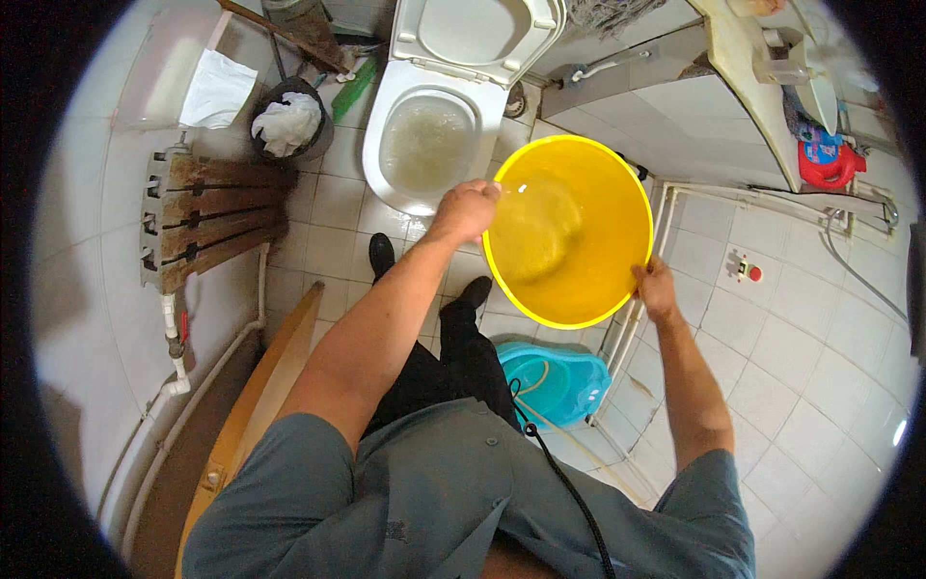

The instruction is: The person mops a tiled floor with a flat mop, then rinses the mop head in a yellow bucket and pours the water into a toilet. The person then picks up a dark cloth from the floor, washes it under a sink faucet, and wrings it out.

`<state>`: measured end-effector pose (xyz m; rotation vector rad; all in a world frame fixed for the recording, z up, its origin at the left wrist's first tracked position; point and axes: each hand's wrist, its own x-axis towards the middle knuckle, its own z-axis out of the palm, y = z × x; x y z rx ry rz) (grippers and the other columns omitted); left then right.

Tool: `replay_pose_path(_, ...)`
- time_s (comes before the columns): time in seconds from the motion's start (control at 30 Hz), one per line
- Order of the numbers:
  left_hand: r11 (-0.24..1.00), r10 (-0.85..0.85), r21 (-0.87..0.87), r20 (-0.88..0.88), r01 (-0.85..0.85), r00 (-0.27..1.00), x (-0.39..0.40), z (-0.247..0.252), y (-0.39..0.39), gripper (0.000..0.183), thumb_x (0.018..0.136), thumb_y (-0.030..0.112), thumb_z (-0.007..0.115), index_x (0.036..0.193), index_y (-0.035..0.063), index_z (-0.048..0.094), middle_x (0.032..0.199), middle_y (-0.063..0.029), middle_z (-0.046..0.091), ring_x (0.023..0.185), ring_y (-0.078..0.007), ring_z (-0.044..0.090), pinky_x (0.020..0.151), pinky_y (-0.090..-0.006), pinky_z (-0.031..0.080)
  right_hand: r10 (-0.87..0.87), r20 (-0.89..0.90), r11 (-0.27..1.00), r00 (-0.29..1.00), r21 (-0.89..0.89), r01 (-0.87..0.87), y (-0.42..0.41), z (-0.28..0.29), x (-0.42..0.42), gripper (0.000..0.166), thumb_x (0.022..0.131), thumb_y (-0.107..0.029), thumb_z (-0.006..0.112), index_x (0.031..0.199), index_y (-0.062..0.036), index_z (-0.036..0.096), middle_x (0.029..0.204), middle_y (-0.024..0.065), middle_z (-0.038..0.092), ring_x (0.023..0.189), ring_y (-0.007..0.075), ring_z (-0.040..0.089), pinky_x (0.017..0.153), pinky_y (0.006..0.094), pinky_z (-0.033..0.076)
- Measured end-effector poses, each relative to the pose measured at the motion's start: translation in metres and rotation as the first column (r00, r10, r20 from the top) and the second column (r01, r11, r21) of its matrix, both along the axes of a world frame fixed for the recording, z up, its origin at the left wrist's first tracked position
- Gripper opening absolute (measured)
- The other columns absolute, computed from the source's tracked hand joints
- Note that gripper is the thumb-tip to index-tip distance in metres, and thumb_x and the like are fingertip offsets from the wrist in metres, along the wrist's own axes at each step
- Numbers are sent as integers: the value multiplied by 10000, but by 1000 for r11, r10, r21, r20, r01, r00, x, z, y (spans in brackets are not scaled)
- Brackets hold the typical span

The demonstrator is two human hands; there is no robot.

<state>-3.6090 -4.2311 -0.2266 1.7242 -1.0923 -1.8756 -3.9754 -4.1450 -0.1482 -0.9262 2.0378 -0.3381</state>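
Note:
Both my hands hold a large yellow plastic bucket [608, 217] by its rim, its wide mouth facing up toward me. My left hand [466, 210] grips the rim on the left side, close to the toilet. My right hand [655, 288] grips the lower right side of the rim. Inside the bucket a shiny patch suggests some liquid at the bottom, though I cannot tell how much. The white toilet bowl [372, 148] is beside the bucket to the left, with its seat and lid [539, 36] raised. Cloudy, rippled water [427, 141] lies in the bowl.
A turquoise plastic tub [571, 391] with a hose in it lies below the bucket. At left are a waste bin [318, 141] with a white bag, a rusty radiator [224, 210] and a wooden door [268, 383]. A red detergent bottle [817, 170] stands at upper right.

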Motion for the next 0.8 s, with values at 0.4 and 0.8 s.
replay_pose_path(0.4,896,-276,-236,370,377,887,-31,45,-9,389,1001,334,461,1033,-7,643,915,-217,677,758,-368,656,749,-457,522,-281,116,958,953,-28,286,70,-92,-2,140,947,-125,589,1011,-2,611,773,71,638,532,144,557,454,297,428)
replay_pose_path(0.8,985,98,137,54,-105,994,-4,-18,77,384,1010,337,451,1018,4,642,803,-163,676,563,-246,659,596,-366,539,314,-366,931,876,-61,-359,36,-43,-19,167,925,-152,619,934,7,569,825,175,644,727,294,622,664,405,486)
